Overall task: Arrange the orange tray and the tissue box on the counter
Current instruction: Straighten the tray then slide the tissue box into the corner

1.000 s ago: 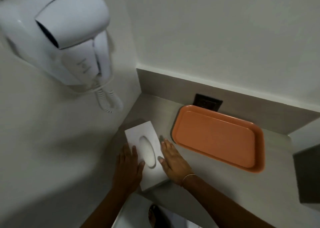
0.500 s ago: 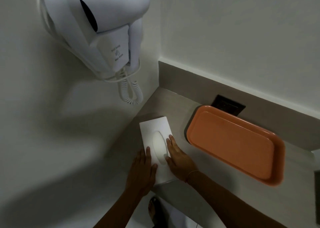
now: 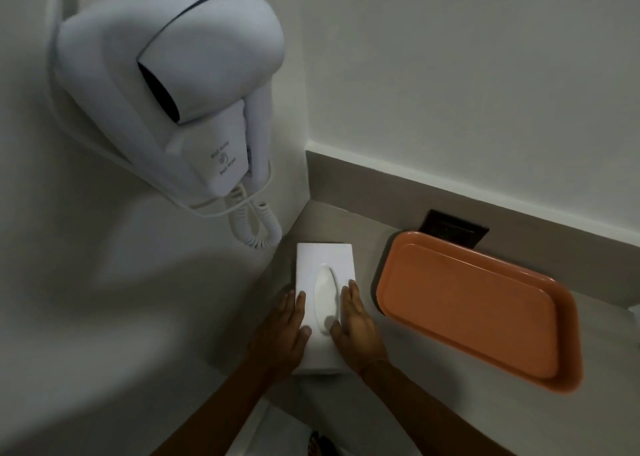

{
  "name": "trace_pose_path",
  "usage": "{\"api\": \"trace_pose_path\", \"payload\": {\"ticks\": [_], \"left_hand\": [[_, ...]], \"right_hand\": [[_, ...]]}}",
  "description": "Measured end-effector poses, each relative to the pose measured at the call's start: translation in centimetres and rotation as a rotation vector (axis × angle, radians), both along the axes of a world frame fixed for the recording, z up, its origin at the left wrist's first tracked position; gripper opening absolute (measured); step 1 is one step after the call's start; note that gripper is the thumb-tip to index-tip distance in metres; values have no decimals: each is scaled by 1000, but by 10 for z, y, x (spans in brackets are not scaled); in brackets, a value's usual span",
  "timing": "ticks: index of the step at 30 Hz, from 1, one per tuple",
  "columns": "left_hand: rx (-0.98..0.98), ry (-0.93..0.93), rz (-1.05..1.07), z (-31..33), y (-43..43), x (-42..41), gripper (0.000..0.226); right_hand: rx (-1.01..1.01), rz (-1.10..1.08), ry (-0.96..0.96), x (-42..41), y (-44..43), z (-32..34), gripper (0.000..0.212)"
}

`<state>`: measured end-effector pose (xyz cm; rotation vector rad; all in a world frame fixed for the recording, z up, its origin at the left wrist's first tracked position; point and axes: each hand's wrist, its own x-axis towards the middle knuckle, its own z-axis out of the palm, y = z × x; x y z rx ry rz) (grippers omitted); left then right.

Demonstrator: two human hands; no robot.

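Observation:
A white tissue box with an oval opening lies flat on the grey counter, close to the left wall. My left hand presses its left side and my right hand presses its right side, so the box is held between both palms. The orange tray lies empty on the counter to the right of the box, a gap apart from it, its far end near the back wall.
A white wall-mounted hair dryer with a coiled cord hangs on the left wall above the box. A dark wall socket sits on the backsplash behind the tray. The counter's front edge runs just below my wrists.
The tissue box has turned from slanted to nearly square with the left wall and sits closer to it. Both hands stayed on its sides. The camera view shifted left and nearer.

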<state>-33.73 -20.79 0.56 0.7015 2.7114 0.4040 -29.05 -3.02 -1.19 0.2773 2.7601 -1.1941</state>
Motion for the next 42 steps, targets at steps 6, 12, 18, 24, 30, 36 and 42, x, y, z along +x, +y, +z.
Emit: {"api": "trace_pose_path", "payload": {"ticks": [6,12,18,24,30,36,42], "left_hand": [[-69,45,-167,18,5,-79,62],[-221,81,-233,26,19,-130,60],[-404,82,-281,10,27,-155,63],[-404,198,-220,7,27,-140,62],[129,205,221,-22,-10,-41,65],[-50,81,222,-63,-43,29,75],[-113,102,181,-66,-51,27,69]], "right_hand": [[-79,-218,17,-52,-13,6,73],[-80,-368,-17,-99,-22,4,73],[-35,-433,-43,-118,-28,-3,76],[-69,-311,-13,-106,-16,-1,71],[99,57,225,-31,1,-11,64],[379,377,214,3,3,-34,74],[475,425,210,0,7,-39,80]]}}
